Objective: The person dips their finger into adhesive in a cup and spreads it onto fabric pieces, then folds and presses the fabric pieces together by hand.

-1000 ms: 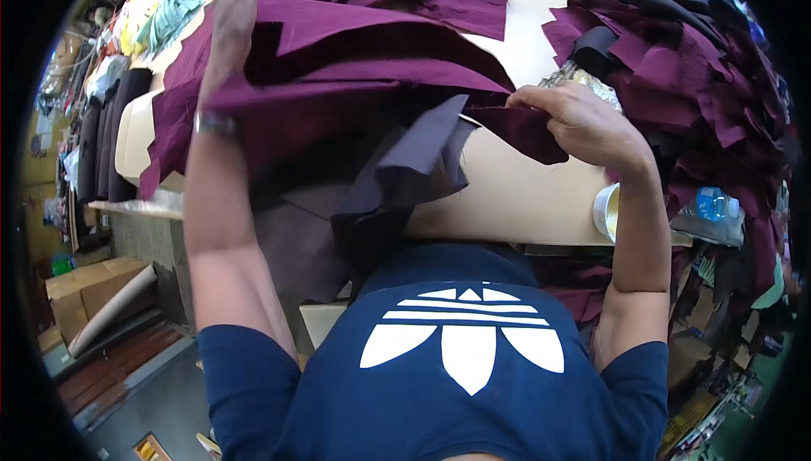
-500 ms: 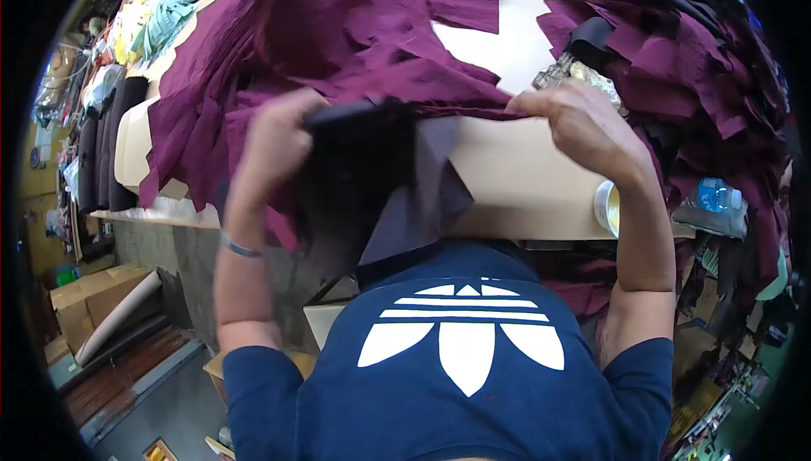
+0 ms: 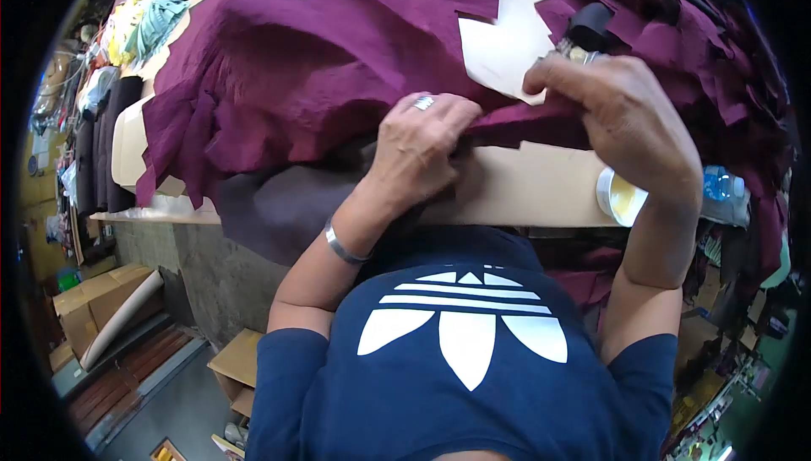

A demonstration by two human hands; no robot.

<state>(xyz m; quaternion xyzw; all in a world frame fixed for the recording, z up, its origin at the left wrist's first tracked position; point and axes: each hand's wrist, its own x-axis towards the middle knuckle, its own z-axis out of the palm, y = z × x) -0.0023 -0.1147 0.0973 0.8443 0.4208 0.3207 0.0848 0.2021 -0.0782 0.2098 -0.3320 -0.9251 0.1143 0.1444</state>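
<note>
A large piece of maroon fabric point(image 3: 304, 64) is spread over the table in the head view. My left hand point(image 3: 422, 144), with a ring and a wrist band, is closed on the fabric's near edge. Farther right, my right hand point(image 3: 617, 111) has curled fingers around the same edge, which stretches between both hands; its fingertips are partly hidden and a little blurred. Dark cloth point(image 3: 287, 208) hangs over the table's front, under the maroon fabric and left of my left hand.
A tan table point(image 3: 515, 187) lies before me. A pile of maroon and black pieces point(image 3: 676, 64) covers its right side. Near my right forearm stand a white tub point(image 3: 621, 195) and a plastic bottle point(image 3: 722, 184). Dark rolls point(image 3: 110, 144) stand at left, cardboard boxes point(image 3: 106, 305) below.
My left hand has moved right along the edge, closer to my right hand. The dark cloth has dropped leftward over the table's front. My right hand has shifted slightly right.
</note>
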